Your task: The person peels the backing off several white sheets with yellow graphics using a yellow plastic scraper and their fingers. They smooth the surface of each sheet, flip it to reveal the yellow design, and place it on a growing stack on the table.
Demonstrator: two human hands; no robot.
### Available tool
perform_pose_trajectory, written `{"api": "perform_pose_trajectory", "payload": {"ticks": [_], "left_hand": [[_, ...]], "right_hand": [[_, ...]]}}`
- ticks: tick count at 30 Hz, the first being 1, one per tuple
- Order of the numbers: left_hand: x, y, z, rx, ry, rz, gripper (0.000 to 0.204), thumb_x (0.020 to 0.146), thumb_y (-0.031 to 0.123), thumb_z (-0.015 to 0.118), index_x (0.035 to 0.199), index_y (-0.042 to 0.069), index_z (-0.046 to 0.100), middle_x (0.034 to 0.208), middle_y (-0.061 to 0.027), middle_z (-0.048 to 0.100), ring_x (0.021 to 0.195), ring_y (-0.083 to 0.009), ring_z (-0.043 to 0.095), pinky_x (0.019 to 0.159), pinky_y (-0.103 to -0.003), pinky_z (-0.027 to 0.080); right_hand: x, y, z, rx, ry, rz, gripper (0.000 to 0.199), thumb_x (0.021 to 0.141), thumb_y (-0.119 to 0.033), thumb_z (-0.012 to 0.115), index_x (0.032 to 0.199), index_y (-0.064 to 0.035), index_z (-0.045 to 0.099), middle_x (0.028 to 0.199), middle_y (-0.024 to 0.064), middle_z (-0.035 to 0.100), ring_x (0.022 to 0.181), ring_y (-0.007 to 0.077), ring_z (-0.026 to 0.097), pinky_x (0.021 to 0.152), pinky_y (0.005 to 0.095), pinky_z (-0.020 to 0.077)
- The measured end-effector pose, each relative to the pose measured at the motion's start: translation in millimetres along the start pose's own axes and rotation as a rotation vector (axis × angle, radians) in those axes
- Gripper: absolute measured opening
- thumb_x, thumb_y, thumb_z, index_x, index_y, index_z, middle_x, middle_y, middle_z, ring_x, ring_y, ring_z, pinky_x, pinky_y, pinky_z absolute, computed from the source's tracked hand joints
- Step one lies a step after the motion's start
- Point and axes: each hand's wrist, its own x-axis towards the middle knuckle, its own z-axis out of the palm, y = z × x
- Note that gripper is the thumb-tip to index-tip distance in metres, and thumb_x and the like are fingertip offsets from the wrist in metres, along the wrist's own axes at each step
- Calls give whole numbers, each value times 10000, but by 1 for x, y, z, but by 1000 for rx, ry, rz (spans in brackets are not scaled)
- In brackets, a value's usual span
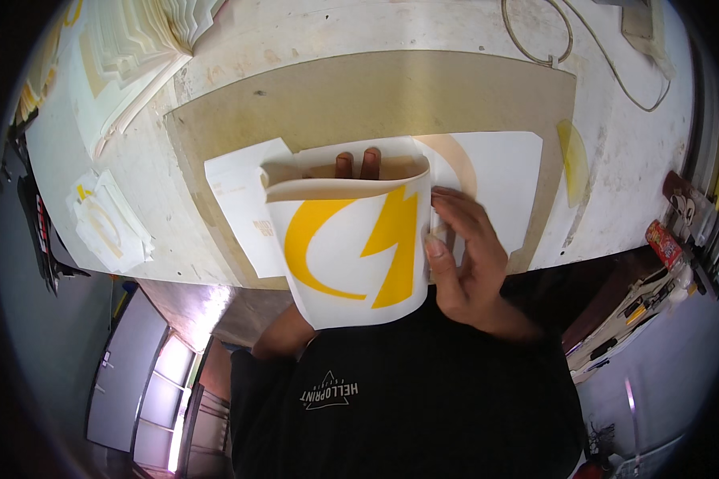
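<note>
A white paper bag [319,263] with a yellow curved and zigzag design stands partly folded in front of me, its mouth facing away. My left hand [357,166] reaches up inside it. Two fingertips show apart and stretched out in the mouth, while the front panel hides the rest of the hand. At the bag's right side fold, my right hand [475,259] has its thumb in front and its bent fingers along the edge, pinching the paper. Flat white cut sheets [507,188] stick out beneath the bag on both sides, with print showing faintly through.
A grey-brown mat [327,96] covers the middle of the white table [359,28]. Folded paper stacks [148,40] lie far left, and smaller printed pieces [108,223] near left. A yellow translucent curved piece [572,164] and a looped cable [567,48] are on the right.
</note>
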Motion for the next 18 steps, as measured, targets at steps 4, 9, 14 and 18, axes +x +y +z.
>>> {"api": "perform_pose_trajectory", "payload": {"ticks": [4, 9, 14, 18], "left_hand": [[3, -1, 0, -94, -14, 2, 543, 1071, 448, 459, 1468, 78, 455, 1501, -151, 439, 1498, -332, 328, 1269, -573, 200], [6, 0, -2, -162, -18, 4, 530, 1076, 443, 453, 1461, 78, 453, 1491, -148, 444, 1494, -326, 333, 1270, -570, 209], [8, 0, -2, -189, -10, 9, 518, 1082, 437, 447, 1455, 79, 452, 1480, -145, 449, 1490, -320, 339, 1271, -566, 217], [8, 0, -1, -187, -11, 7, 508, 1086, 433, 441, 1450, 80, 451, 1472, -142, 453, 1487, -316, 343, 1272, -563, 224]], "right_hand": [[-12, 4, 16, 24, 42, -65, 405, 922, 15, 675, 1304, 106, 574, 1334, 315, 589, 1302, 437, 595, 1072, 470, 513], [-12, 2, 26, 14, 44, -88, 450, 872, 25, 729, 1287, 126, 586, 1371, 336, 567, 1327, 484, 560, 1087, 519, 501], [-12, 9, 32, -191, -45, -190, 491, 880, -85, 742, 1305, 114, 596, 1446, 336, 529, 1361, 474, 537, 1165, 585, 367], [-16, 10, 30, -342, -68, -191, 527, 907, -199, 738, 1317, 104, 603, 1442, 303, 558, 1403, 424, 513, 1212, 622, 193]]}}
